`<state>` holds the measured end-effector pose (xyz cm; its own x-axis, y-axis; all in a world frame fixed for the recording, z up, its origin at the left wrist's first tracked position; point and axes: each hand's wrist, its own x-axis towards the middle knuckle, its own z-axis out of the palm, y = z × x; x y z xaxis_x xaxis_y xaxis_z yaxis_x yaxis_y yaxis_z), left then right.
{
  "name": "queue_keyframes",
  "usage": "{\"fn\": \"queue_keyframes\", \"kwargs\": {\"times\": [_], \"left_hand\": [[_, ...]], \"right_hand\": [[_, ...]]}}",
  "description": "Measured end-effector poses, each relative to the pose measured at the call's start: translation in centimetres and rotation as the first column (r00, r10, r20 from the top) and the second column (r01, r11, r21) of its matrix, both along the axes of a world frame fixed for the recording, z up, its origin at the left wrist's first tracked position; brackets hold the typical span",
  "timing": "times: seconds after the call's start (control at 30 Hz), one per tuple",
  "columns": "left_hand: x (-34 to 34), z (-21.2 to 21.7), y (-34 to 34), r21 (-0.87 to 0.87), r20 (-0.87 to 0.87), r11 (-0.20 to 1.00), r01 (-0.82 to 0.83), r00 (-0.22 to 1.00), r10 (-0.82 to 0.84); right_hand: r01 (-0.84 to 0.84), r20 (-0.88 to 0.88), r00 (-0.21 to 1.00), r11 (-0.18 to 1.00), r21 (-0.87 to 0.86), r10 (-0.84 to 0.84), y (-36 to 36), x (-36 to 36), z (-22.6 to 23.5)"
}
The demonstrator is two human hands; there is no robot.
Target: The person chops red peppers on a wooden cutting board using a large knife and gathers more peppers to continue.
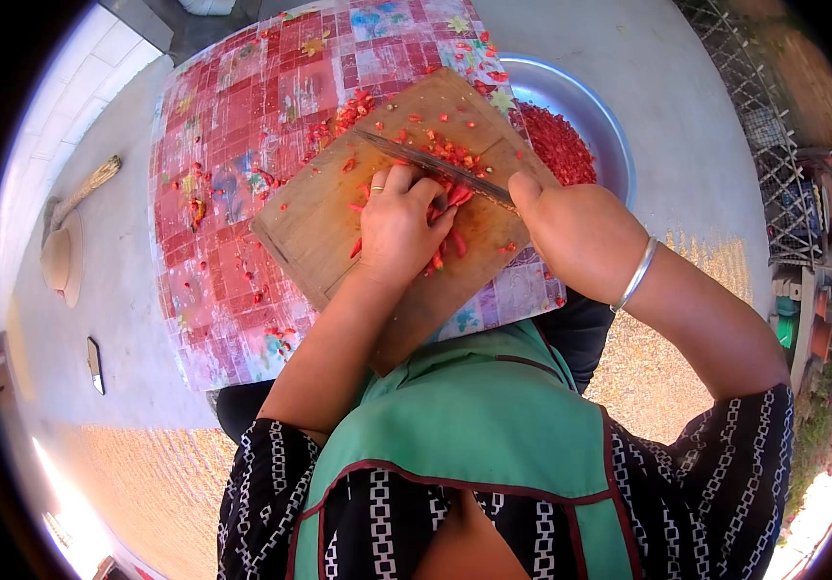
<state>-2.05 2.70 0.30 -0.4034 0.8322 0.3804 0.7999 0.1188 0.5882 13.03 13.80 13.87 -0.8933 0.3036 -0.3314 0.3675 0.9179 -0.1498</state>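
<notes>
**Red chillies under the knife on the board**

Red chillies [447, 198] lie at the centre of your wooden cutting board [319, 217], pinned by your left hand [398, 227], fingers curled over them. Your right hand [570, 227], at three o'clock from the left, is clenched around the handle of a long knife [435, 166], its blade running toward ten o'clock across the pile. At one o'clock from the board sits a metal basin [585, 106] holding chopped red pieces. Underneath, a red patterned cloth [232, 126] is strewn with scraps.
</notes>
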Motion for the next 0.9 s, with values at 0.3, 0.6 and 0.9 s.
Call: {"fn": "queue_keyframes", "kwargs": {"times": [0.3, 0.6, 0.9], "left_hand": [[-0.2, -0.1, 0.2, 0.044, 0.018, 0.998, 0.034, 0.999, -0.035], [0.0, 0.0, 0.1, 0.004, -0.002, 1.0, 0.008, 1.0, -0.008], [-0.6, 1.4, -0.2, -0.067, 0.014, 0.993, 0.098, 0.995, -0.097]], "right_hand": [[0.068, -0.372, 0.928, 0.994, 0.081, -0.033, 1.5, -2.2, -6.6], [0.007, -0.094, 0.996, 0.998, -0.054, -0.013, 0.6, 0.0, -1.5], [-0.008, -0.35, 0.936, 0.995, 0.099, 0.042, 1.1, -2.6, -7.6]]}}
